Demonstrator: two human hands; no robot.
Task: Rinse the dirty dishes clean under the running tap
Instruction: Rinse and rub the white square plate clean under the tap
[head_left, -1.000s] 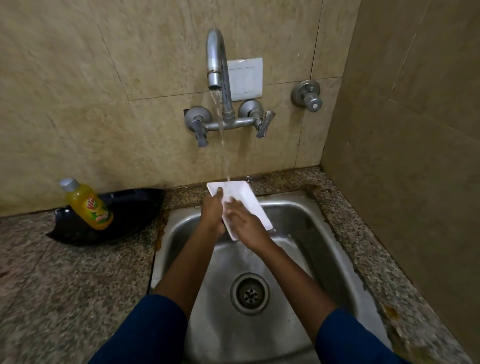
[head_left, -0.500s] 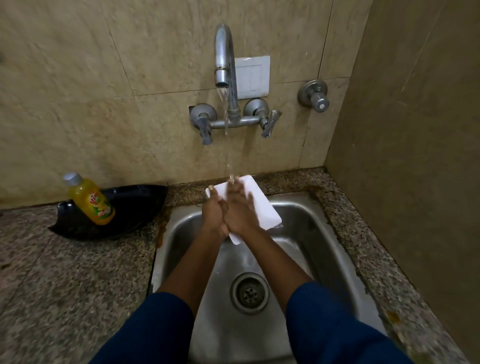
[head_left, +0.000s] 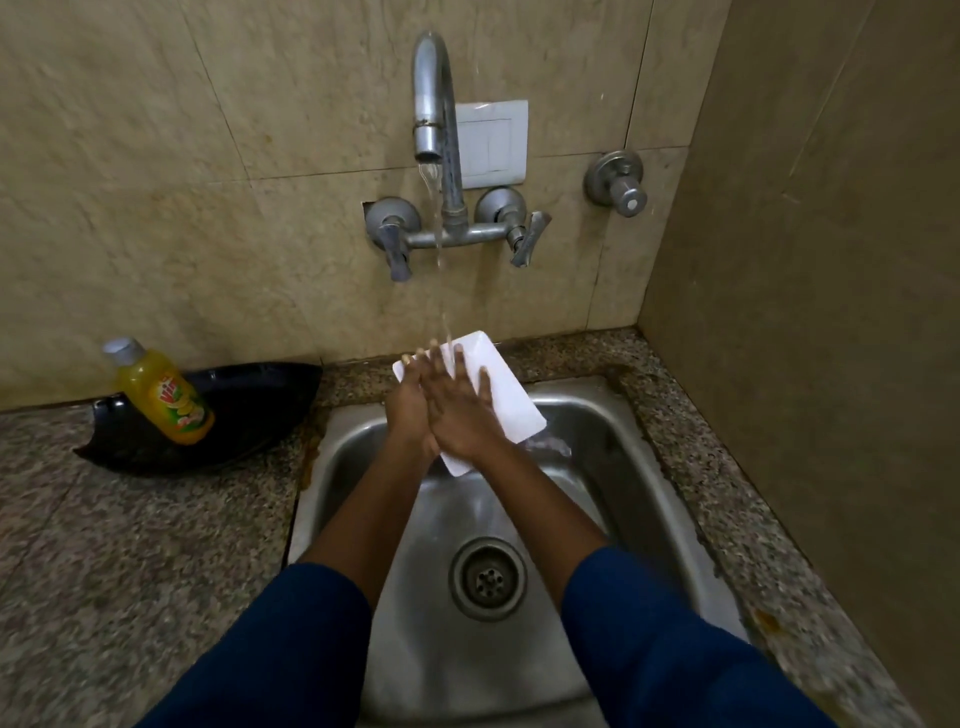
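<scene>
from the head: pressing flat on the white dish (head_left: 511, 410) with the right hand (head_left: 457, 410), fingers straight and spread, clasping nothing; a second ago lower, at the dish's near end; since slid up to the far end, fingertips now in the water (head_left: 439, 228) falling from the tap (head_left: 431, 104) above them; reads as a rubbing stroke mid-rinse, so probably not yet clean; tucked against the right hand's left side, the left hand (head_left: 408, 410), at the dish's left edge and partly hidden; cannot tell whether curled round that edge or only propping it; dish held tilted under both palms, over the far part of the sink (head_left: 613, 431), apart from its floor; far corner just past the fingertips, near the back rim and wall; near corner poking out below the right wrist; open room below the wrists, down toward the drain (head_left: 488, 578); more free basin right of the right hand; well left of the left hand, a black plate (head_left: 249, 410) bearing a yellow bottle (head_left: 163, 397), on the counter (head_left: 130, 519).
</scene>
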